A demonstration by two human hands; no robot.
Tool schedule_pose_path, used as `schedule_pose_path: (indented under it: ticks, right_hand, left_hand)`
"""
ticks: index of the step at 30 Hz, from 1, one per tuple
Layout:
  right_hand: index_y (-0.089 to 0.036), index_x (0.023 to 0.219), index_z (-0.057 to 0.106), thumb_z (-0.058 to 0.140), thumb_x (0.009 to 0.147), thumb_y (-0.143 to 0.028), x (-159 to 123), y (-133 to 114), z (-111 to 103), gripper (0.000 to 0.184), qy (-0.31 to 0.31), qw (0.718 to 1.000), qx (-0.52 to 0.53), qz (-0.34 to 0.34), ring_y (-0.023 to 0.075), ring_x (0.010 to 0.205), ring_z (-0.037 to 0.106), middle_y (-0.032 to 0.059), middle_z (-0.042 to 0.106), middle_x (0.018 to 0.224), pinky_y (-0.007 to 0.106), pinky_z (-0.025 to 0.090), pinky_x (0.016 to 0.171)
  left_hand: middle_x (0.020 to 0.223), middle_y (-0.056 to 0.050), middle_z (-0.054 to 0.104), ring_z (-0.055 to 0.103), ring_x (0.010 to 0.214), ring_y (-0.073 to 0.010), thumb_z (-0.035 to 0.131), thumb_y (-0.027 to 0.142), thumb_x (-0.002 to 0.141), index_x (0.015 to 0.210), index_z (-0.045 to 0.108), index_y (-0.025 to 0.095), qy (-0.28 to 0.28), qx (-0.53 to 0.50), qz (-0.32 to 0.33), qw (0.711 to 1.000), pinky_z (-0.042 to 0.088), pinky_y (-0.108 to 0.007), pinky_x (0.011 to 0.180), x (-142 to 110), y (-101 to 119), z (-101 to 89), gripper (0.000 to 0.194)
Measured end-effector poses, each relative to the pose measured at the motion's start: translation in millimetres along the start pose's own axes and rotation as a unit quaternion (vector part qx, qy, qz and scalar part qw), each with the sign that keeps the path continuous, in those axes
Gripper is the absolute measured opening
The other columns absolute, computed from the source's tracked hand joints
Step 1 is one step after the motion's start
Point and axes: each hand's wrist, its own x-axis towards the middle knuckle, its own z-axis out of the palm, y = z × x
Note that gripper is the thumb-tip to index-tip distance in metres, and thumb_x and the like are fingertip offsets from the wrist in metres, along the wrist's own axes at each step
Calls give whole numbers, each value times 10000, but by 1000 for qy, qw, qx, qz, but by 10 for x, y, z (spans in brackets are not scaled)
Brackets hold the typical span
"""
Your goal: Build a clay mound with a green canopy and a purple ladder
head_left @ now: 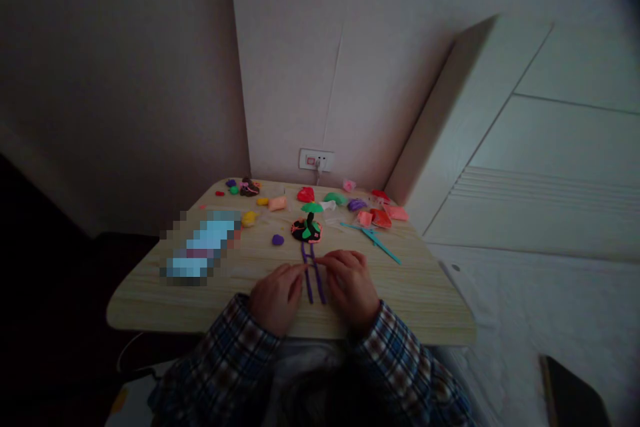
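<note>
Your two purple strips (309, 288) lie on the table (225, 310) right in front of you, side by side and running from below the black piece (299, 233) toward the near edge, with a short purple rung (309, 256) bridging the gap near their far end. Your left hand (277, 297) and right hand (349, 283) come in from either side, apart from each other, with the extended fingertips close together over the strips just below that rung; whether either hand is pinching something thin there or merely touching the purple is too small to tell. The strips look like soft modelling clay, so expect them to be very light, limp and easy to dent, more apt to stretch or bend than to snap. They probably feel slightly tacky rather than slippery, and may cling to a fingertip and lift out of line. The slender rung is likely the weakest part, so treat its joins gently. If you need to take hold, do it low and flat, with the pads on both sides of one strip and barely any squeeze; for anything longer than a nudge, support it at two places along its length, since one end alone would let the rest sag. The spare purple lump (278, 240), off to the left, should be just as soft.
</note>
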Motion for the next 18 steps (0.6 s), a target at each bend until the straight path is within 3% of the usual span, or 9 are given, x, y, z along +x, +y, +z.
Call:
schedule_pose_path:
  ticks: [6,11,14,18]
  right_hand:
    - [-187,926,640,416,828,-77,7,-3,-46,268,83,994,63,-17,167,837,583,35,666,848,330,375,804]
    - [-186,952,620,432,846,-104,-7,-26,-35,230,76,992,82,-63,166,823,575,35,661,848,322,403,772]
    - [-182,911,620,423,844,-106,34,-117,-75,222,76,991,72,-80,167,803,567,37,652,822,332,412,768]
    - [-215,924,608,385,834,-64,89,-467,-431,284,125,982,99,-101,177,827,572,40,637,838,359,439,764]
  left_hand:
    - [1047,-114,648,602,990,-194,293,231,881,1058,606,108,105,-136,49,984,466,-311,887,-13,-80,-30,380]
    - [1074,-125,628,578,1030,-201,256,269,896,1099,568,100,75,-166,46,982,445,-334,912,-9,-60,-30,409]
    - [982,-117,640,598,926,-205,260,275,887,1084,564,110,59,-163,28,985,465,-340,848,-1,-50,-28,398]
    - [765,-65,600,572,718,-182,265,244,874,1073,555,123,49,-157,5,986,472,-311,735,3,-42,-29,372]
